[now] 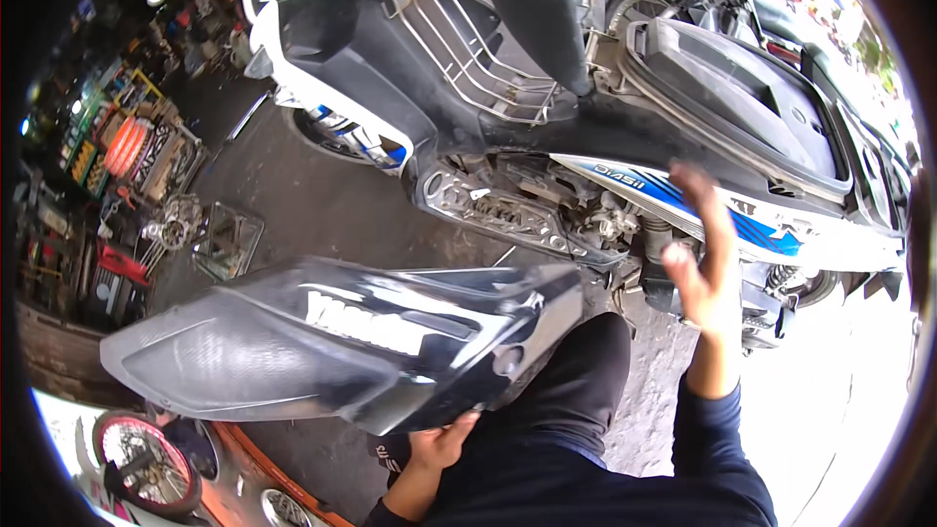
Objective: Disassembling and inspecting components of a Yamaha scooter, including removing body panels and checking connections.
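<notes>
A large black motorcycle side panel (264, 351) with glossy and textured areas and white lettering lies across the space before my knees. My left hand (444, 444) is closed on its lower edge, some of the fingers hidden behind the panel. Raised with fingers apart and holding nothing, my right hand (708, 273) appears in front of the scooter's white and blue side cover (673, 205); I cannot tell whether it touches. The scooter (449, 127) stands ahead, with its dark seat (532, 10) tipped up over the open underseat compartment (752, 98).
Engine parts (176, 224), a metal tray (229, 239) and crowded shelves fill the left side. An orange motorcycle (239, 473) with a red-rimmed wheel (146, 464) is at lower left. More motorcycles (673, 0) stand behind. A wire rack (468, 59) sits on the scooter.
</notes>
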### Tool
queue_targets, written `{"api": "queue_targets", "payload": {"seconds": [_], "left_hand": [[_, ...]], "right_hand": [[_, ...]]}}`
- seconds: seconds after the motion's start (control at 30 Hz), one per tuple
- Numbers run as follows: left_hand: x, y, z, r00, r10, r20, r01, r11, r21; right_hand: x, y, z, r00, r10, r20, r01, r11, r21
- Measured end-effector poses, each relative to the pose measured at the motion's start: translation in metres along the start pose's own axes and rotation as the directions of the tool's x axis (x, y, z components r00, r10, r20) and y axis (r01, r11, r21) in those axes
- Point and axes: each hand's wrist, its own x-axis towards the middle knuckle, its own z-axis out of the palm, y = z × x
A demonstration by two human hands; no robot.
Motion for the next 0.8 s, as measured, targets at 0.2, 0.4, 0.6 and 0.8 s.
{"api": "queue_targets", "payload": {"seconds": [0.2, 0.4, 0.6, 0.8], "left_hand": [[-0.005, -0.097, 0.033, 0.738, -0.148, 0.658, 0.142, 0.988, 0.063], [0.044, -0.123, 0.062, 0.299, -0.2, 0.933, 0.087, 0.979, 0.182], [0.078, -0.188, 0.037, 0.446, -0.632, 0.633, 0.875, 0.457, -0.161], [0.24, -0.235, 0.015, 0.853, -0.358, 0.381, 0.219, 0.906, 0.362]], "right_hand": [[-0.19, 0.017, 0.031, 0.783, 0.621, 0.026, -0.619, 0.783, -0.063], [-0.317, 0.022, 0.029, 0.652, 0.613, -0.446, -0.709, 0.701, -0.074], [-0.36, -0.014, -0.022, 0.694, 0.438, -0.571, -0.691, 0.629, -0.356], [-0.35, -0.038, -0.068, 0.778, 0.297, -0.554, -0.619, 0.515, -0.593]]}}
